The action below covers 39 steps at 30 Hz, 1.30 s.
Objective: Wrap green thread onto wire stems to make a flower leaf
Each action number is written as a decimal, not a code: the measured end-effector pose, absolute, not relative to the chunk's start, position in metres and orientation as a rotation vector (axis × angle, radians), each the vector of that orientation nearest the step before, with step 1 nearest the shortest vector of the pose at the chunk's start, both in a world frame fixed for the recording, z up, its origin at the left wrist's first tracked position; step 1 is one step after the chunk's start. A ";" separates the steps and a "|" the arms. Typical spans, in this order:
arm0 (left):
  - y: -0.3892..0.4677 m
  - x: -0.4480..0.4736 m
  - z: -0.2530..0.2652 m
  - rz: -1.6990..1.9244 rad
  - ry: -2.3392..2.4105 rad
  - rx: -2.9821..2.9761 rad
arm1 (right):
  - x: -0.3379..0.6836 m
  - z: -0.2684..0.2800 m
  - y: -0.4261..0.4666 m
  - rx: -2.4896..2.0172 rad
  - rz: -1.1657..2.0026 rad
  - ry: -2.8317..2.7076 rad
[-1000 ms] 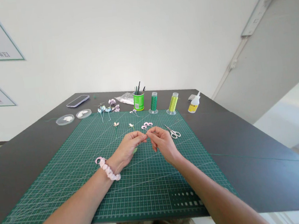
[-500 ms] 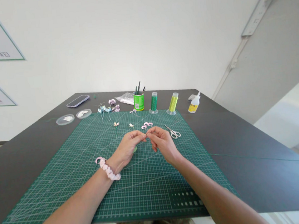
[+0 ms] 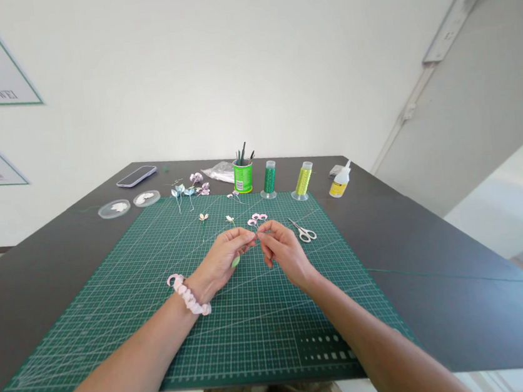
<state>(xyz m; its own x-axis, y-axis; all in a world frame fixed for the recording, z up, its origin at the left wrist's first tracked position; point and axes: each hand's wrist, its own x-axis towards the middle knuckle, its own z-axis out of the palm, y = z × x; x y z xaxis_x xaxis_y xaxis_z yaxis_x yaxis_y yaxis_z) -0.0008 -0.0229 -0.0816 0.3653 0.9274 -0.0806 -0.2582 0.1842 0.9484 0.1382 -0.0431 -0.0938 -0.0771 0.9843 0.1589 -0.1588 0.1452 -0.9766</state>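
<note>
My left hand (image 3: 229, 254), with a pink scrunchie (image 3: 189, 297) at the wrist, is closed in a pinch above the cutting mat (image 3: 240, 343). A small green leaf-shaped piece (image 3: 235, 262) shows below its fingers. Fingertip to fingertip with it, my right hand (image 3: 286, 250) is pinched too. Whatever lies between the fingertips is too small to make out. Just beyond them are pink petal-like loops (image 3: 257, 219) on thin stems; whether a hand holds these stems cannot be told. White-handled scissors (image 3: 304, 231) lie right of my right hand.
Small flowers on stems (image 3: 203, 218) and blue ones (image 3: 180, 191) lie ahead. Behind stand a green can (image 3: 243, 178) of tools, a dark green thread spool (image 3: 269, 179), a yellow-green spool (image 3: 303, 180) and a glue bottle (image 3: 340, 182). At left are clear dishes (image 3: 114, 209) and a phone (image 3: 137, 176).
Both hands stay almost in place, fingertips still together. My right hand's lower fingers have shifted slightly left, and a little more of the green leaf-shaped piece shows.
</note>
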 end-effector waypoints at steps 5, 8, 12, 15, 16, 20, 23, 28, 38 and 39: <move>-0.023 -0.001 -0.081 0.981 0.796 1.050 | 0.139 -0.093 -0.044 -0.958 1.199 -1.244; -0.024 -0.001 -0.080 0.981 0.793 1.056 | 0.139 -0.092 -0.044 -0.963 1.188 -1.243; -0.024 0.000 -0.081 0.981 0.797 1.058 | 0.139 -0.092 -0.043 -0.955 1.185 -1.229; -0.023 0.000 -0.082 0.983 0.801 1.058 | 0.139 -0.093 -0.043 -0.956 1.178 -1.224; -0.023 0.001 -0.082 0.984 0.801 1.060 | 0.139 -0.092 -0.043 -0.960 1.177 -1.222; -0.023 0.001 -0.083 0.986 0.797 1.074 | 0.138 -0.092 -0.043 -0.967 1.173 -1.217; -0.023 0.000 -0.083 0.988 0.796 1.083 | 0.138 -0.092 -0.043 -0.967 1.169 -1.216; -0.023 0.001 -0.082 0.992 0.806 1.085 | 0.138 -0.092 -0.043 -0.968 1.164 -1.216; -0.025 0.001 -0.079 0.979 0.797 1.088 | 0.138 -0.092 -0.044 -0.971 1.160 -1.225; -0.025 0.001 -0.079 0.978 0.796 1.089 | 0.138 -0.092 -0.044 -0.973 1.160 -1.223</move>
